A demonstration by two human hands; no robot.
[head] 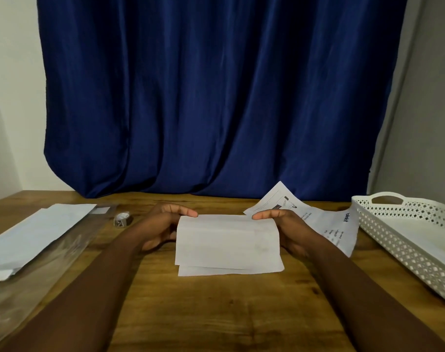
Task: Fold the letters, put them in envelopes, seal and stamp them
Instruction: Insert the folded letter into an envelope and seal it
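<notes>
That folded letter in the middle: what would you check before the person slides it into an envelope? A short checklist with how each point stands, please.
1. Folded letter held at both ends by left hand and right hand: ok.
2. Layers lined up: not ok, a bottom edge sticks out.
3. Envelopes within reach on the left: ok.
4. An envelope opened ready: cannot tell.
5. Roll, maybe stamps, near the envelopes: ok.
6. More printed letters waiting on the right: ok.

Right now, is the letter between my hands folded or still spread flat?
Folded. The letter shows a crease along its far edge and two offset paper edges at the near side, one layer over another.
</notes>
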